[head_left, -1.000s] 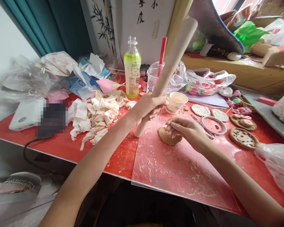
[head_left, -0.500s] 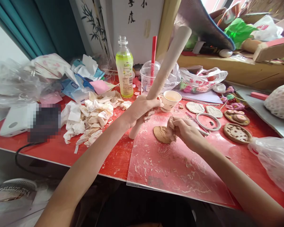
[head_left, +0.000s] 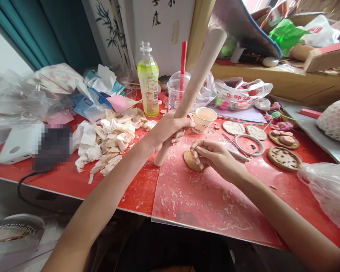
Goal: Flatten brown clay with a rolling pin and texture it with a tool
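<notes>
My left hand (head_left: 171,132) is wrapped round a pale rolling pin (head_left: 200,77), which leans with its upper end to the right. Its lower end comes down at the edge of the clear sheet (head_left: 184,204). My right hand (head_left: 208,155) hovers over or touches a flat, brown clay disc (head_left: 189,160); its fingers are curled, the thumb close to the index finger. Whether a small bit sits between them cannot be made out. The hand hides the disc's right part. A paper cup (head_left: 204,122) stands just behind both hands.
Crumpled tissues (head_left: 110,138) lie left of the sheet. A drink bottle (head_left: 149,81) and a plastic cup (head_left: 175,90) stand behind. On the right are a clay ring (head_left: 249,145), a spotted clay piece (head_left: 285,158) and a plastic bag (head_left: 328,192). Clay scraps litter the sheet.
My right hand has lifted slightly and shifted a little left over the clay disc, its fingers loosening from a tighter curl. My left hand keeps the rolling pin in nearly the same place.
</notes>
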The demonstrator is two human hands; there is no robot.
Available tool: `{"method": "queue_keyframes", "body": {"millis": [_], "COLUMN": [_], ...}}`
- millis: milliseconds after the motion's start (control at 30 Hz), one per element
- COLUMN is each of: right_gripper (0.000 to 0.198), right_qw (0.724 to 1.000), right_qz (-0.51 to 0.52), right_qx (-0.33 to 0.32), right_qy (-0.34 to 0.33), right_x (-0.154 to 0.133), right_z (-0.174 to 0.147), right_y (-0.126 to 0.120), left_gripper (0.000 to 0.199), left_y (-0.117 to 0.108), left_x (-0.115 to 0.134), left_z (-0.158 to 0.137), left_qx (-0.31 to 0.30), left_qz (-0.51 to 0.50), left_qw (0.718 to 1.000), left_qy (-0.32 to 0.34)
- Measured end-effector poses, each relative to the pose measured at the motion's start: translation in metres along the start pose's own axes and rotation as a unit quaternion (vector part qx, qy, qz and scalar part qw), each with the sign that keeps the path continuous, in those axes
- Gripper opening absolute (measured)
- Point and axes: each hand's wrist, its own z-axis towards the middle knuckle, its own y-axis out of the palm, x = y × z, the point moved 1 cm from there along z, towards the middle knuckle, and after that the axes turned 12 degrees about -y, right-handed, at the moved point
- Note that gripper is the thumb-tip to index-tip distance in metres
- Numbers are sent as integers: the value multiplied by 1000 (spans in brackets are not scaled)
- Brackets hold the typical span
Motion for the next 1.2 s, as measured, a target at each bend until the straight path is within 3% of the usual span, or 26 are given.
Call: {"method": "queue_keyframes", "body": {"millis": [133, 367, 533, 600, 700, 833, 1200], "right_gripper": [8, 25, 35, 38, 38, 26, 32], "right_qw": [1000, 992, 990, 988, 986, 991, 993], "right_qz": [26, -63, -93, -119, -146, -115, -93], "right_qx": [4, 82, 109, 101, 76, 64, 59], "right_qy": [-3, -76, -16, 5, -15, -21, -33], "right_x": [1, 1, -1, -3, -7, -6, -9], "right_z": [-2, -2, 3, 4, 5, 5, 3], "right_y": [-1, -14, -19, -17, -14, -15, -10], "left_gripper": [20, 23, 25, 24, 21, 20, 21], "left_y": [1, 3, 3, 2, 1, 0, 2], "left_x": [3, 5, 4, 4, 3, 3, 4], "left_z": [-2, -3, -2, -2, -2, -1, -2], "left_qx": [2, 14, 14, 12, 12, 21, 34], "left_qz": [8, -2, -13, -13, -11, -14, -20], "left_qw": [1000, 999, 999, 1000, 1000, 999, 998], "left_qy": [-18, -31, -27, -26, -25, -34, -44]}}
